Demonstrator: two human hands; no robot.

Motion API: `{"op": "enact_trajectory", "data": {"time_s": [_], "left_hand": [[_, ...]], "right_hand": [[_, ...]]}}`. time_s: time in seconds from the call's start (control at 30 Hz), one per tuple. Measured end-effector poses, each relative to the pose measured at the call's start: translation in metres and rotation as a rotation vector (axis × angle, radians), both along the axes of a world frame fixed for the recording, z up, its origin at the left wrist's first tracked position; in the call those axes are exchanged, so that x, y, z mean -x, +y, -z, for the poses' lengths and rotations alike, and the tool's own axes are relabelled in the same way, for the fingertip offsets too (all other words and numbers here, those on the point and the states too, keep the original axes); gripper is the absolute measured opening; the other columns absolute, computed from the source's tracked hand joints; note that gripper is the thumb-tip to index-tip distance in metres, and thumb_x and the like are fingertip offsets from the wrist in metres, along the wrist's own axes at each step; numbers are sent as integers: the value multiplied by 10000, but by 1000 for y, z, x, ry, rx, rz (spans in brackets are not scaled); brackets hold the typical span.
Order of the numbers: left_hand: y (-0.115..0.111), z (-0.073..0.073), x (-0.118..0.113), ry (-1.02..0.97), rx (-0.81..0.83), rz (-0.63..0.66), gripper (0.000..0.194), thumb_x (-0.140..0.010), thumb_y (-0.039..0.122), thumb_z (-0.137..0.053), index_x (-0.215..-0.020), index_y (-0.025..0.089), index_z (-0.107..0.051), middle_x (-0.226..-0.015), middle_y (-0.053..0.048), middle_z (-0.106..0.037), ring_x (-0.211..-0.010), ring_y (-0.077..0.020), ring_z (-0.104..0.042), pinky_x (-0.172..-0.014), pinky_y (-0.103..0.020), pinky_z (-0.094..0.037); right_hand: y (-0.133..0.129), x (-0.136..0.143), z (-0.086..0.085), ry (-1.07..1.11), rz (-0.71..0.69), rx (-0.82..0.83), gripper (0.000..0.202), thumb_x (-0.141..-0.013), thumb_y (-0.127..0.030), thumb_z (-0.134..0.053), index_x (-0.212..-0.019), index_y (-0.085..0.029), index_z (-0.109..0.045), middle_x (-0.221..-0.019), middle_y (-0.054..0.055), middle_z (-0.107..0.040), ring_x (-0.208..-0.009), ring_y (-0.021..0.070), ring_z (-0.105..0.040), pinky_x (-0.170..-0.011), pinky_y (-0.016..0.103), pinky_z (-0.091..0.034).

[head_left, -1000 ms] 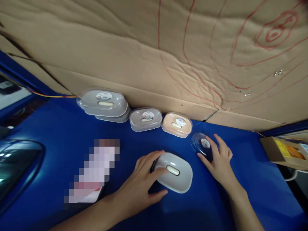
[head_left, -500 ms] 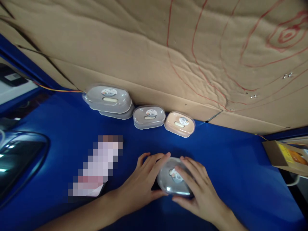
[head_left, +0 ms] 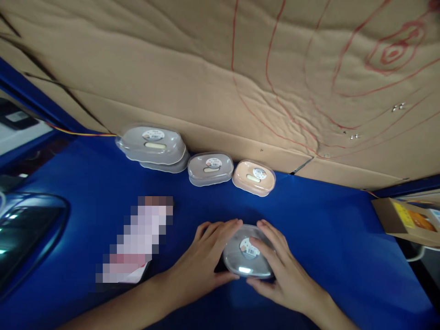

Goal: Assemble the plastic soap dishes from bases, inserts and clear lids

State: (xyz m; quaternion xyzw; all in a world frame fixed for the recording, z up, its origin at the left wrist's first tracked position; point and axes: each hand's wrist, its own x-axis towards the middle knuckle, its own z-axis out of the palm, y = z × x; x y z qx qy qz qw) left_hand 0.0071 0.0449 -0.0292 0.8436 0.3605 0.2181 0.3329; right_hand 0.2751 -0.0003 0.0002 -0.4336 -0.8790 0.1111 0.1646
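Note:
A grey oval soap box with a clear lid and a round sticker (head_left: 244, 256) lies on the blue table (head_left: 326, 233) in front of me. My left hand (head_left: 202, 261) grips its left end, fingers curled over the top. On its right side rests my right hand (head_left: 283, 270), fingers spread over the clear lid and pressing on it. Both hands hold the same box.
Along the cardboard wall (head_left: 220, 78) stand a stack of two large grey boxes (head_left: 153, 145), a smaller grey box (head_left: 209, 168) and a peach box (head_left: 254, 177). A pixelated item (head_left: 135, 240) lies left, a dark shiny object (head_left: 27, 233) far left, a cardboard carton (head_left: 409, 220) right.
My right hand carried the clear lid from the right and set it on the grey box. It now presses on the lid, while my left hand keeps steadying the box.

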Motion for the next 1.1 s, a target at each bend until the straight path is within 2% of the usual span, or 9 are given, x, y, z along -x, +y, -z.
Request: {"op": "enact_trajectory", "data": {"time_s": [0.23, 0.33, 0.43, 0.5, 0.63, 0.7, 0.83, 0.93, 1.1], "left_hand": [[1, -1, 2, 73, -18, -4, 1118, -817, 245, -896, -1680, 338, -192, -1608, -151, -534, -1420, -401, -537, -1178, -635, -380], [1, -3, 2, 124, -12, -4, 1120, -813, 213, -887, -1680, 334, -189, -1650, -168, -480, -1453, -418, -503, -1177, -655, -383], [5, -7, 4, 171, -64, -6, 1004, -873, 210, -817, -1673, 347, -226, -1675, -166, -444, -1454, -426, -502, -1162, -667, -394], [13, -12, 7, 199, -148, -76, 873, -936, 240, -742, -1662, 347, -270, -1678, -167, -437, -1445, -429, -508, -1147, -668, -403], [42, -29, 17, 267, -323, -378, 638, -1023, 346, -615, -1615, 264, -392, -1669, -206, -426, -1462, -463, -478, -1130, -647, -414], [61, -38, 21, 321, -363, -418, 578, -1018, 356, -617, -1564, 236, -470, -1691, -211, -395, -1494, -487, -440, -1149, -643, -398], [101, -45, 22, 492, -400, -451, 649, -978, 315, -679, -1559, 129, -457, -1716, -289, -305, -1541, -499, -378, -1192, -628, -383], [120, -46, 17, 568, -390, -474, 672, -938, 294, -733, -1534, 124, -474, -1664, -287, -384, -1524, -463, -415, -1197, -570, -412], [110, -49, 23, 567, -365, -547, 639, -885, 344, -785, -1442, 165, -529, -1397, -228, -576, -1275, -456, -614, -1050, -584, -529]], "right_hand": [[4, -10, 2, -23, 50, 53, 722, -942, -313, -734, -1591, -236, -427, -1691, 186, -371, -1580, 369, -362, -1189, 555, -484], [11, -28, 0, -66, 136, 85, 717, -964, -366, -730, -1601, -273, -413, -1680, 157, -403, -1562, 357, -387, -1189, 565, -474], [22, -54, -1, -124, 264, 21, 691, -1000, -434, -695, -1617, -336, -399, -1712, 144, -345, -1564, 391, -362, -1179, 637, -429], [29, -71, 3, -148, 352, -52, 671, -1025, -454, -659, -1630, -364, -383, -1727, 149, -302, -1558, 417, -358, -1161, 676, -404], [46, -95, 17, -113, 450, -167, 612, -1065, -421, -599, -1635, -346, -387, -1705, 174, -313, -1533, 418, -398, -1149, 659, -415], [55, -101, 26, -49, 481, -223, 554, -1077, -379, -571, -1609, -314, -432, -1696, 177, -307, -1539, 408, -391, -1168, 635, -418], [68, -101, 38, 69, 636, -348, 451, -1067, -339, -544, -1509, -254, -539, -1595, 190, -403, -1482, 413, -435, -1140, 645, -437], [67, -92, 39, 89, 686, -385, 349, -1058, -341, -544, -1386, -246, -621, -1419, 177, -541, -1325, 391, -546, -1062, 625, -472], [53, -71, 33, 104, 610, -381, 308, -1064, -347, -563, -1360, -280, -616, -1394, 142, -580, -1291, 348, -582, -1047, 550, -482]]}}
